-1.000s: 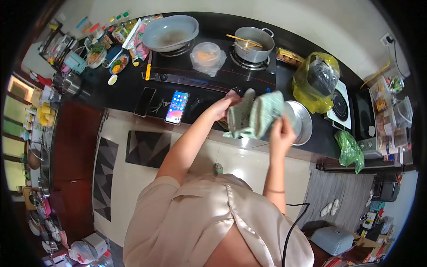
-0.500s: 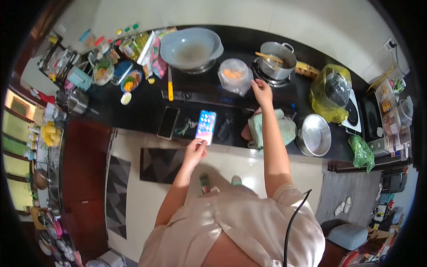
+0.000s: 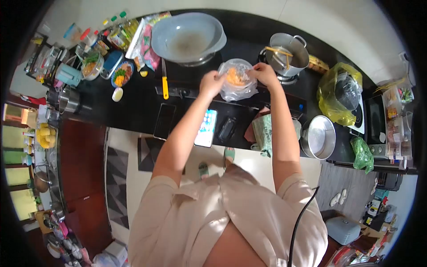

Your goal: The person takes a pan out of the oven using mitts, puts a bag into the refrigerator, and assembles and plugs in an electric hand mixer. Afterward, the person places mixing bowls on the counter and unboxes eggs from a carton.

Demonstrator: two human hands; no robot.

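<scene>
Plastic bag, orange food inside, on black cooktop. Left hand pinched on its edge at nine o'clock, right hand likewise at two. Grey basin at ten, metal pot at two.

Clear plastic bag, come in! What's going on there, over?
Left hand, right hand: gripping clear plastic bag at opposite sides. Orange food inside. Metal pot near right hand, not blocking.
</scene>
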